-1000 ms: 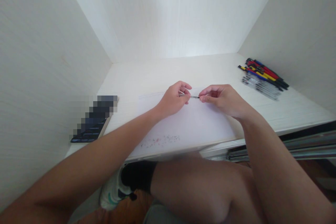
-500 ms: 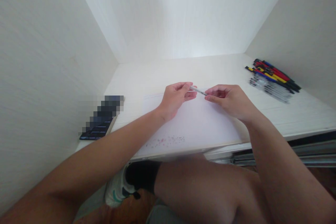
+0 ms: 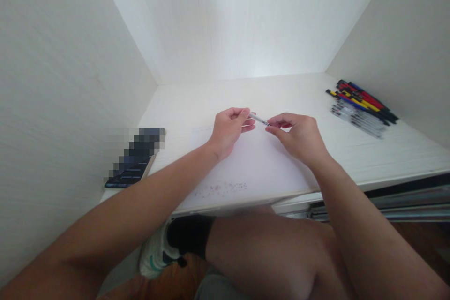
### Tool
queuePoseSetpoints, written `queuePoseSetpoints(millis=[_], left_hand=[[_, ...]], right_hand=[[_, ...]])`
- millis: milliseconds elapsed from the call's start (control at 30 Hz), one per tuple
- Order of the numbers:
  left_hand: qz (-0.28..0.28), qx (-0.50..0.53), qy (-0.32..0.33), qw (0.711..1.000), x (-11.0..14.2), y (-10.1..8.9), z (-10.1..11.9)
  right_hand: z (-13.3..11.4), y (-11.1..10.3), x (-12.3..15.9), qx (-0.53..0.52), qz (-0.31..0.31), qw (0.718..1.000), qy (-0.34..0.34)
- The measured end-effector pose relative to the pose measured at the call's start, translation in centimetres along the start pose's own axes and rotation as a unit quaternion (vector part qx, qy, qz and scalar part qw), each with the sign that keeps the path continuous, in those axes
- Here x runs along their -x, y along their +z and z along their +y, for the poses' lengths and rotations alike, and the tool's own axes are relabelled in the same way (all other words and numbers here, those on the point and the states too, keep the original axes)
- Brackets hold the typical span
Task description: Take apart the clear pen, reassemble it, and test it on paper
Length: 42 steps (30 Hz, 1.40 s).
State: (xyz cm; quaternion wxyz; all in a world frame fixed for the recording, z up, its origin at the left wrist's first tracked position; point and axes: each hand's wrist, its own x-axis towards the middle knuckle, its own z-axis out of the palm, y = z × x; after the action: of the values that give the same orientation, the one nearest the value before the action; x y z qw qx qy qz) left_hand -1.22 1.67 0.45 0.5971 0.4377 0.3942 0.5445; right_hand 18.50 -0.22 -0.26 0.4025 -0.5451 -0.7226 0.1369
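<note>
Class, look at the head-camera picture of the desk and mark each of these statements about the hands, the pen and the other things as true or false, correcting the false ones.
1. Both hands hold one thin pen between their fingertips. True: the left hand and the right hand each pinch an end.
2. The pile of pens lies at the desk's left edge. False: it lies far right, by the wall.
3. A white sheet lies under the hands. True.
4. The right hand rests on the pile of pens. False: it is well apart from it.
5. The dark flat object lies left of the sheet. True.
</note>
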Motion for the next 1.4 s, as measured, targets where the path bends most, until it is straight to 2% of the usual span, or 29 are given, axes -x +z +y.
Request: queuePoseSetpoints(millis=[133,267,433,567,733,900,1033,1267,1400], left_hand=[[-0.022,-0.004,0.016,1.000,-0.1,-0.2,0.1],[-0.052,-0.022,0.043,0.997,-0.4,-0.2,0.0],[-0.071,-0.028,0.051,0.996,-0.1,-0.2,0.2],[-0.053,0.011,0.042,0.998,0.1,0.1,0.5],[-0.004,0.061,0.070,0.996,0.0,0.4,0.3],[-0.041,0.118,0.031,0.992,-0.2,0.1,0.4],[-0.075,0.116,0.038,0.990,0.0,0.1,0.7],[-0.033,0.119,0.056,0.991,0.1,0.3,0.5],[-0.045,0.122,0.048,0.990,0.0,0.0,0.5]], right_hand=[[0.1,0.0,-0.1,-0.067,-0.015,0.997,0.047],[0.0,-0.3,-0.2,-0.132,-0.066,0.985,0.086],[-0.3,-0.2,0.0,-0.169,-0.120,0.975,0.085],[-1.1,0.2,0.0,-0.158,-0.116,0.978,0.070],[-2.2,0.5,-0.1,-0.138,-0.099,0.982,0.080],[-2.5,0.6,0.1,-0.161,-0.134,0.973,0.101],[-2.1,0.6,0.3,-0.190,-0.161,0.963,0.104],[-2.9,0.8,0.1,-0.204,-0.139,0.962,0.113],[-3.0,1.0,0.2,-0.204,-0.144,0.962,0.110]])
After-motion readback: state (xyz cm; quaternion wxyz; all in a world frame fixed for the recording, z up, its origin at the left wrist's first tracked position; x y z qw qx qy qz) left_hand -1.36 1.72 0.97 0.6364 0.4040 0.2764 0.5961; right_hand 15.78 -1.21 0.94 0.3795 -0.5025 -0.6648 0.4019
